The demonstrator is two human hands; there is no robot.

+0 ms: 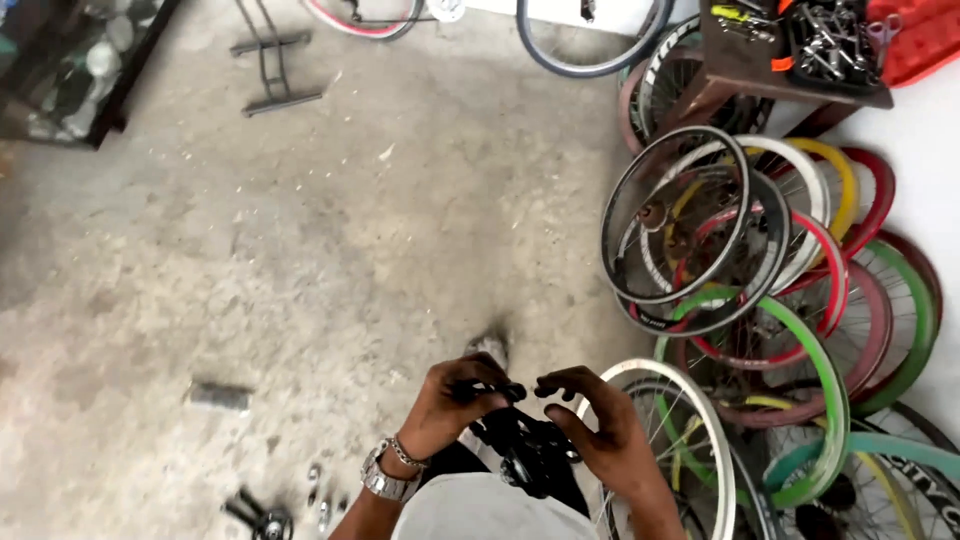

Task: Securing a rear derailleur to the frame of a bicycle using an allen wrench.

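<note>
Both hands work a small black bicycle part over the lap.

The left hand (445, 405) pinches the black part (520, 445) from above; the right hand (600, 425) curls around its side, fingers bent. Stacked coloured wheel rims (760, 290) lean just right; small metal pieces (265, 515) lie on the concrete floor (300, 230).

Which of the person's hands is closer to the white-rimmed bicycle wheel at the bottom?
The right. The right hand lies over the edge of the white-rimmed wheel, while the left hand sits farther off, on the far side of the black part both hands hold.
</note>
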